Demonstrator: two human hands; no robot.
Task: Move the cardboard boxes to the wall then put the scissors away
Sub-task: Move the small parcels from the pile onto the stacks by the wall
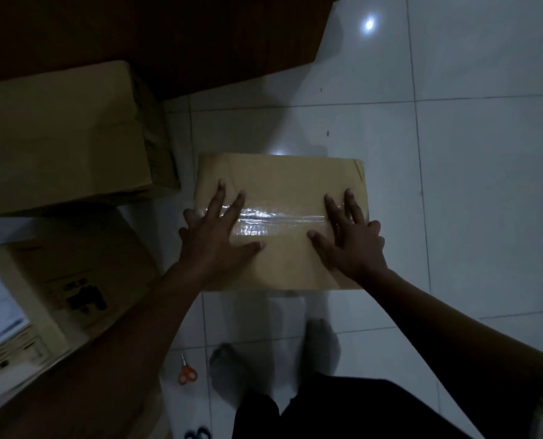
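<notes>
Light dim. All positions are given relative to the taped box.

Floor (485, 185): white glossy tiles, with 2 light glints. One glint is at the far edge of the taped box, the other well beyond it to the far right.

Wooden panel (168, 42): 1, dark brown, beyond the taped box and running off to the far left.

Cardboard boxes, count 3:
- plain box (67, 134): the largest, closed, far-left of the taped box, with a strip of tile between them.
- labelled box (58, 296): near-left of the taped box. It has a white paper label and black print, too blurred to read. The person's left forearm crosses in front of it.
- taped box (279, 172): in the middle of the floor, closed, with 1 strip of clear tape (276, 217) along its top seam. I cannot tell whether it rests on the tiles or is just off them.

Person: dark-clothed legs and 2 feet (322, 337) on the near side of the taped box, blurred.

Hands, count 2, both bare and both on the taped box:
- left hand (213, 229): palm down on the left part of the lid, fingers spread and straight, outer fingers at the left edge. It presses and does not clasp.
- right hand (352, 236): palm down on the right part of the lid, fingers spread, outer fingers at the right edge. It also presses flat.

Scissors (187, 373): 1 pair with orange handles, on the tiles near-left of the taped box, just beside a foot and apart from both hands.
</notes>
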